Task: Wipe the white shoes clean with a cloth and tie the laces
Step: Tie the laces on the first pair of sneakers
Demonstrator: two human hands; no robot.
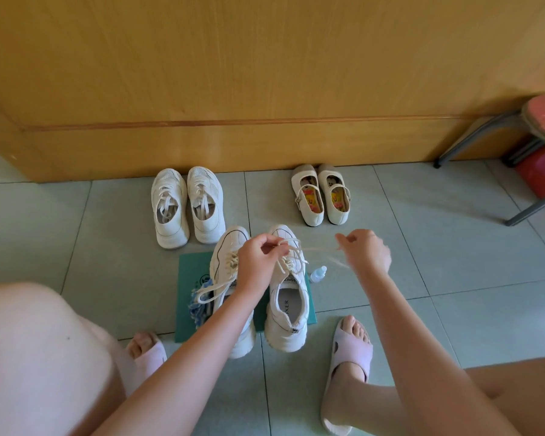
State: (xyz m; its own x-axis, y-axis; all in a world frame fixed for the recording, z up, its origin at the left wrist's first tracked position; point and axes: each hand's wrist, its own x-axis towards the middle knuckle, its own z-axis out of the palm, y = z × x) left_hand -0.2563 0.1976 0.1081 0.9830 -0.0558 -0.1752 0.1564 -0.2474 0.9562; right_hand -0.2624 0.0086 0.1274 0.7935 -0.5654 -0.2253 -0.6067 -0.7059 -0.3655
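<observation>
- Left hand (pixel 258 262) is over the right-side white shoe (pixel 287 297), fingers pinched tight on a loop of its lace (pixel 291 247) above the eyelets.
- Right hand (pixel 364 251) is out to the right, clear of the shoe, fingers curled shut on the other end of that lace — the strand runs taut between the two hands, slightly blurred near the right one.
- Both white shoes stand side by side, toes away from the person, on a green mat (pixel 195 278) on the tiled floor (pixel 422 262).
- The left-side white shoe (pixel 230 256) is partly hidden by the left forearm; its lace ends trail loose across the mat to the left.
- A blue-and-white cloth (pixel 199 308) lies bunched on the mat, just beside that shoe's heel.
- A small clear bottle (pixel 318 273) lies just right of the shoe being laced, under the stretched lace.
- Behind, a second pair of white sneakers (pixel 186 206) and a pair of cream strap shoes (pixel 321 193) sit near the wooden door (pixel 233 73).
- A stool with a red seat (pixel 541 121) stands at the far right.
- The person's feet in pale slippers (pixel 348 357) flank the mat — one on each side.
</observation>
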